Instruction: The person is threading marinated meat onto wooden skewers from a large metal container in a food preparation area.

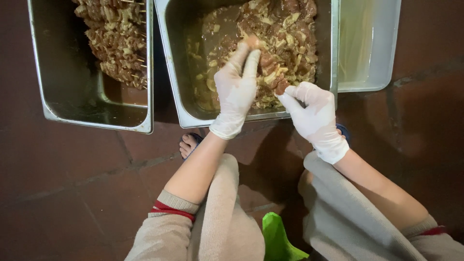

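Head view looks straight down at your two gloved hands over a steel tray (176, 72) of marinated meat pieces (285, 34) on the red tiled floor (63, 183). Your left hand (237, 92) reaches into the tray, fingers pinched closed on one piece of meat (253, 42) at the fingertips. Your right hand (314, 113) sits at the tray's near rim, thumb and fingers closed on another meat chunk (282, 87). Just left, a second steel tray (87, 116) holds finished skewers (116, 38) stacked in its far part. A pale container (372, 58) touches the meat tray's right side.
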